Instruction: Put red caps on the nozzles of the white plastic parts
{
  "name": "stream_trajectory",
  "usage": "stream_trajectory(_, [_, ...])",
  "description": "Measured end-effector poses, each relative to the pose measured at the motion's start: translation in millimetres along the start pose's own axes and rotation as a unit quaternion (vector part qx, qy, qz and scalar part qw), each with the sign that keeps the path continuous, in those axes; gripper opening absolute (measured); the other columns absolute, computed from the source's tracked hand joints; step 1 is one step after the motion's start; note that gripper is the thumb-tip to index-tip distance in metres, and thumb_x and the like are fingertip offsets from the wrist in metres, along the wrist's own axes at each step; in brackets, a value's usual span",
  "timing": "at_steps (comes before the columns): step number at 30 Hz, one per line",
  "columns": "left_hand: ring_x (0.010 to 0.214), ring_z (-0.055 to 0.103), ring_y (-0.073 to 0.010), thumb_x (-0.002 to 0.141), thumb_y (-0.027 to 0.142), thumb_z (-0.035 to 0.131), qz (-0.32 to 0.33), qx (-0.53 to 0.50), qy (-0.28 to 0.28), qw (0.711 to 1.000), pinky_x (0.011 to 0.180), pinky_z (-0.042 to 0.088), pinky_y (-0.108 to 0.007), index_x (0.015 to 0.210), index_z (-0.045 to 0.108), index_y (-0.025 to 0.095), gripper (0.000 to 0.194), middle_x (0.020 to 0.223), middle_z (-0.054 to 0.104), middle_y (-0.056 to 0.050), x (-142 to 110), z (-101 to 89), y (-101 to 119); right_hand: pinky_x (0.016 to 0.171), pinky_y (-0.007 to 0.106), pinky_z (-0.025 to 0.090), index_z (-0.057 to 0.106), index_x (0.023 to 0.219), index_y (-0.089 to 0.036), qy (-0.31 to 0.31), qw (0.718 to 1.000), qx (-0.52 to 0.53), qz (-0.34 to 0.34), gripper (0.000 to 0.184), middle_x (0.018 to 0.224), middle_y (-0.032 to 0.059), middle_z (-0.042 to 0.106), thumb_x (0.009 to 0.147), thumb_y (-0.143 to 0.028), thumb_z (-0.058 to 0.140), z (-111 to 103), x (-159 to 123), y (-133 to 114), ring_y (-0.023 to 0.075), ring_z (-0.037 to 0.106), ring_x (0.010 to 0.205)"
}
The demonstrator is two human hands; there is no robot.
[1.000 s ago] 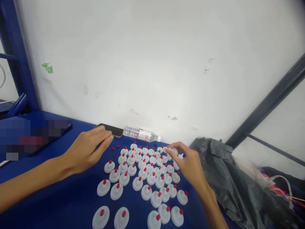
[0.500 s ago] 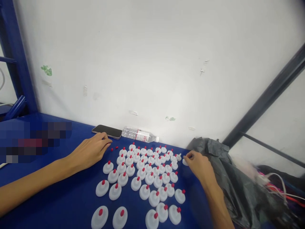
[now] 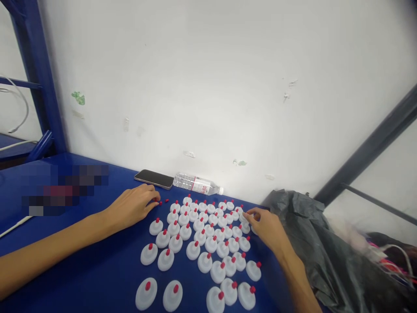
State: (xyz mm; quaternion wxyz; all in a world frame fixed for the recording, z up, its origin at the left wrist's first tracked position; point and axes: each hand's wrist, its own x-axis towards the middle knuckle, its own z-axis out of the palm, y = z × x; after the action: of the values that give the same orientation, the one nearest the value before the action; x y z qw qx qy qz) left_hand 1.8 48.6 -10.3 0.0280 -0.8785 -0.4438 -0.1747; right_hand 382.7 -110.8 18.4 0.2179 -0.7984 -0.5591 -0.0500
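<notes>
Many white oval caps, nearly all with a small red tip on the spout, stand in loose rows on the blue table. My left hand rests at their upper left, its thumb and index finger closing round a small red tip. Just beyond those fingers lies a second loose red tip. At the right edge of the group, my right hand pinches a white cap between thumb and index finger. The fingers partly cover that cap and hide its spout.
A phone and a clear plastic bottle lie along the white wall. Dark grey plastic sheeting bulges up on the right, with cables behind it. A blue metal post rises at the left.
My right hand has moved left to a white cap at the group's edge. My left fingertips have come to the nearer red tip. The camera view has shifted slightly.
</notes>
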Motion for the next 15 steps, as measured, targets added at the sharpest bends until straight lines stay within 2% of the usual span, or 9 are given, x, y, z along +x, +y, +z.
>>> stream_trajectory(5, [0.089,0.072,-0.0249,0.075,0.036,0.064,-0.007,-0.015,-0.018,1.0,0.068,0.051,-0.033,0.086,0.072,0.036,0.014,0.093,0.078,0.002,0,1.6,2,0.06,0.03,0.042,0.07,0.077,-0.025,0.03,0.999,0.018,-0.022,0.022,0.069,0.0015,0.07,0.081,-0.041,0.055,5,-1,-3,0.0204,0.064,0.064])
stream_trajectory(7, [0.089,0.072,-0.0247,0.075,0.036,0.064,-0.011,-0.021,-0.021,1.0,0.069,0.051,-0.033,0.087,0.072,0.035,0.014,0.093,0.079,0.002,1,2.7,1,0.064,0.031,0.044,0.068,0.078,-0.024,0.046,0.998,0.031,-0.025,0.023,0.075,0.0027,0.071,0.082,-0.042,0.054,3,-1,-4,0.021,0.065,0.069])
stream_trajectory(10, [0.09,0.073,-0.0241,0.075,0.037,0.066,-0.01,-0.03,-0.021,0.999,0.071,0.052,-0.033,0.088,0.072,0.035,0.014,0.094,0.079,0.003,2,5.0,-2,0.068,0.033,0.045,0.063,0.085,-0.023,0.08,0.995,0.058,-0.015,0.024,0.084,0.0049,0.072,0.086,-0.042,0.048,-2,-1,-8,0.0216,0.067,0.072])
stream_trajectory(15, [0.085,0.074,-0.0231,0.072,0.044,0.068,0.008,-0.041,-0.004,0.999,0.068,0.052,-0.031,0.084,0.072,0.035,0.015,0.088,0.08,0.004,4,5.7,-4,0.064,0.03,0.048,0.051,0.096,-0.022,0.105,0.988,0.115,-0.018,0.024,0.084,0.0059,0.07,0.093,-0.042,0.037,-4,-6,-27,0.0216,0.069,0.076])
